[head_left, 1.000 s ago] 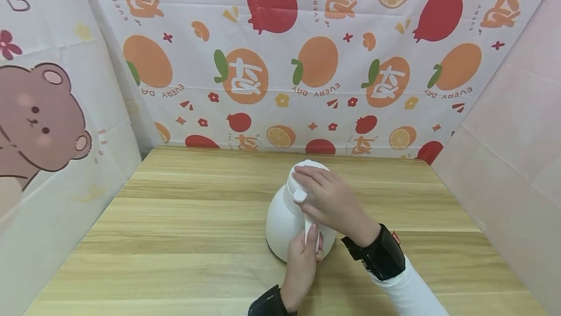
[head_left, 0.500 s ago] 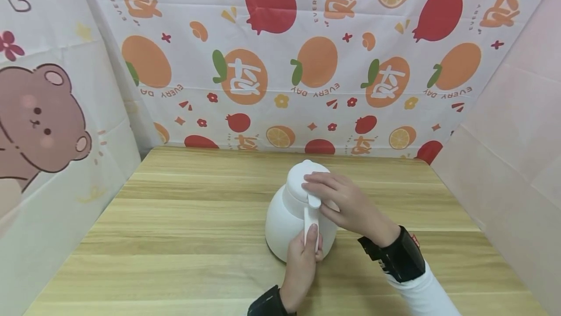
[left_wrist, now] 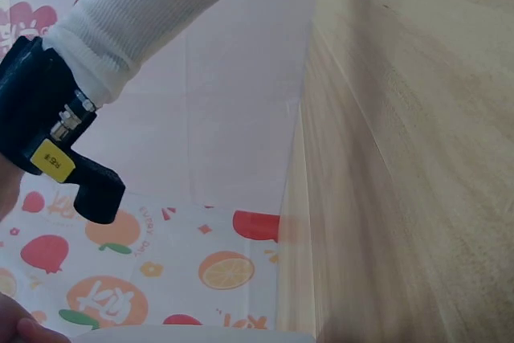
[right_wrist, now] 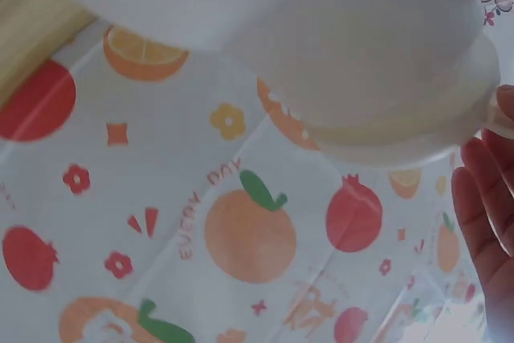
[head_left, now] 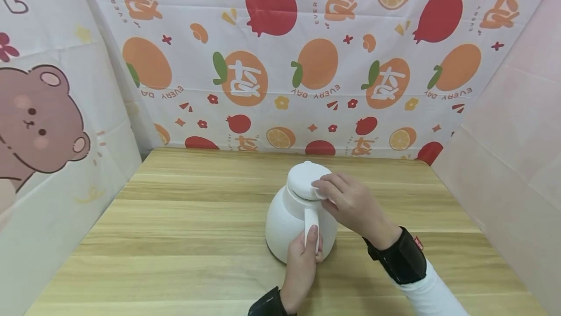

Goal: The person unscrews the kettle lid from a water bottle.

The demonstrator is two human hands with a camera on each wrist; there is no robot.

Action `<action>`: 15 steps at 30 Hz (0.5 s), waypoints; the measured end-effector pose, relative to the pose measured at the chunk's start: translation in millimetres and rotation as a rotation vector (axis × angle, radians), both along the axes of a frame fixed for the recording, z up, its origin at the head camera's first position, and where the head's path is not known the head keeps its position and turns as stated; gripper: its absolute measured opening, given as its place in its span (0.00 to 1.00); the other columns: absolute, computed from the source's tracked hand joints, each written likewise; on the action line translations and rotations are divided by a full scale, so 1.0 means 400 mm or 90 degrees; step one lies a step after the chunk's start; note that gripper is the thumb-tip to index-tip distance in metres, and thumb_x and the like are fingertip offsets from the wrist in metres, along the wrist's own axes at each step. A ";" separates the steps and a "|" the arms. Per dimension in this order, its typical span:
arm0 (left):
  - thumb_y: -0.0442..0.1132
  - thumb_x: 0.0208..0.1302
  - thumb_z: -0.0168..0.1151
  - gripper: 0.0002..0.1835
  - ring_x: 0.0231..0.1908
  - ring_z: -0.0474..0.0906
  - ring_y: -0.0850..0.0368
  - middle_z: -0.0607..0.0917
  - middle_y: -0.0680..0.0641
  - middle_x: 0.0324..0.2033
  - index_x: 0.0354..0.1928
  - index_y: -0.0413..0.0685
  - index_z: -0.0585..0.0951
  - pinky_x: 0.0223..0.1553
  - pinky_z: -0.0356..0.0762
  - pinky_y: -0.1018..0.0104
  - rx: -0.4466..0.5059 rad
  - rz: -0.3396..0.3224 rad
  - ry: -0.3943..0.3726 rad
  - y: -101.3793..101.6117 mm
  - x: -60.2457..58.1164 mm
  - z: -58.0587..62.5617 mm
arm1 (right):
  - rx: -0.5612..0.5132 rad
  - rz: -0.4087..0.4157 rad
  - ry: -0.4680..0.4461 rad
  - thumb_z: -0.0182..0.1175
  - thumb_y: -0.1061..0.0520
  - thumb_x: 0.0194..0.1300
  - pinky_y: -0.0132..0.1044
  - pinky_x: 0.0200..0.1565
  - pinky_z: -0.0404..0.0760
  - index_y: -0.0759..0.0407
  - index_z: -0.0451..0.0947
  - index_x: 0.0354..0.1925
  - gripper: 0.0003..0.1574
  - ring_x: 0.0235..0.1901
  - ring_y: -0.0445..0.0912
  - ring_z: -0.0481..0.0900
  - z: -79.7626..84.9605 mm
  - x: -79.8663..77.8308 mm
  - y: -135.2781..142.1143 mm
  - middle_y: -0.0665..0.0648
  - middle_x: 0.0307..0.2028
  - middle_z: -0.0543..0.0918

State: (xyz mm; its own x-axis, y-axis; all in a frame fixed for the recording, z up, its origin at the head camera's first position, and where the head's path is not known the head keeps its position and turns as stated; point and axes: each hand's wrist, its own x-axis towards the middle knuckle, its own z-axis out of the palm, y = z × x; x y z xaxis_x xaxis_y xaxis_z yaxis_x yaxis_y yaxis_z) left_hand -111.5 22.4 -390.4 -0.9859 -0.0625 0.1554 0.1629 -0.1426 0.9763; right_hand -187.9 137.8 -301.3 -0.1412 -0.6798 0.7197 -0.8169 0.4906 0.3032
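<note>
A white vacuum jug [head_left: 282, 226] stands upright on the wooden table, with its handle [head_left: 310, 216] toward me. My left hand [head_left: 301, 265] grips that handle, thumb along its top. Over the jug's mouth sits a round white lid [head_left: 304, 178], and a thin gap line shows between it and the neck. My right hand [head_left: 352, 206] pinches the lid's tab at the right side with curled fingers. In the right wrist view the underside of the lid's rim and the jug's body [right_wrist: 369, 62] fill the top, with fingers [right_wrist: 486, 190] at the right edge.
The wooden table [head_left: 175, 228] extends around the jug on all sides. A fruit-print cloth [head_left: 280, 63] hangs behind its far edge. A bear-print cloth [head_left: 44, 116] stands at the left, a pale one [head_left: 517, 126] at the right. Both wrists wear black bands.
The lid has turned, its tab swinging from above the handle to the right. My right hand has moved right with it. My left hand has stayed on the handle.
</note>
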 end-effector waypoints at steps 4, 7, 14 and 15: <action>0.41 0.74 0.43 0.28 0.12 0.56 0.72 0.62 0.51 0.12 0.20 0.22 0.66 0.18 0.53 0.82 -0.003 0.001 -0.005 -0.001 -0.001 0.000 | 0.027 -0.049 0.023 0.76 0.64 0.36 0.36 0.32 0.85 0.63 0.78 0.29 0.19 0.28 0.48 0.78 0.008 0.015 0.004 0.58 0.27 0.85; 0.42 0.74 0.43 0.28 0.12 0.56 0.72 0.62 0.52 0.11 0.20 0.23 0.66 0.18 0.53 0.82 -0.008 0.003 -0.008 -0.003 -0.003 0.002 | 0.040 -0.073 0.025 0.74 0.65 0.37 0.32 0.27 0.83 0.63 0.76 0.28 0.18 0.24 0.46 0.75 0.009 0.024 0.005 0.58 0.25 0.82; 0.41 0.74 0.43 0.28 0.12 0.56 0.72 0.62 0.51 0.12 0.19 0.24 0.67 0.19 0.54 0.82 -0.020 0.008 -0.004 -0.006 -0.007 0.003 | 0.032 -0.081 0.025 0.74 0.67 0.38 0.31 0.25 0.83 0.64 0.75 0.28 0.18 0.24 0.45 0.75 0.000 0.019 0.012 0.58 0.24 0.80; 0.41 0.74 0.43 0.28 0.12 0.56 0.72 0.62 0.51 0.12 0.19 0.24 0.67 0.19 0.54 0.82 -0.020 0.008 -0.004 -0.006 -0.007 0.003 | 0.029 -0.077 0.024 0.74 0.66 0.37 0.33 0.28 0.85 0.64 0.75 0.29 0.19 0.26 0.46 0.78 -0.001 0.016 0.014 0.59 0.26 0.81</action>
State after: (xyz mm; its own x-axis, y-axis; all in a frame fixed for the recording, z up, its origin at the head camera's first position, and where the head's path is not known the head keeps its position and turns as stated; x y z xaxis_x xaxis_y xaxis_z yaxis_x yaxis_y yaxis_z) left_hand -114.4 19.8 -389.2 -0.9860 -0.0697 0.1513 0.1584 -0.1095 0.9813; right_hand -181.6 143.3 -301.8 -0.1977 -0.6911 0.6952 -0.7403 0.5701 0.3563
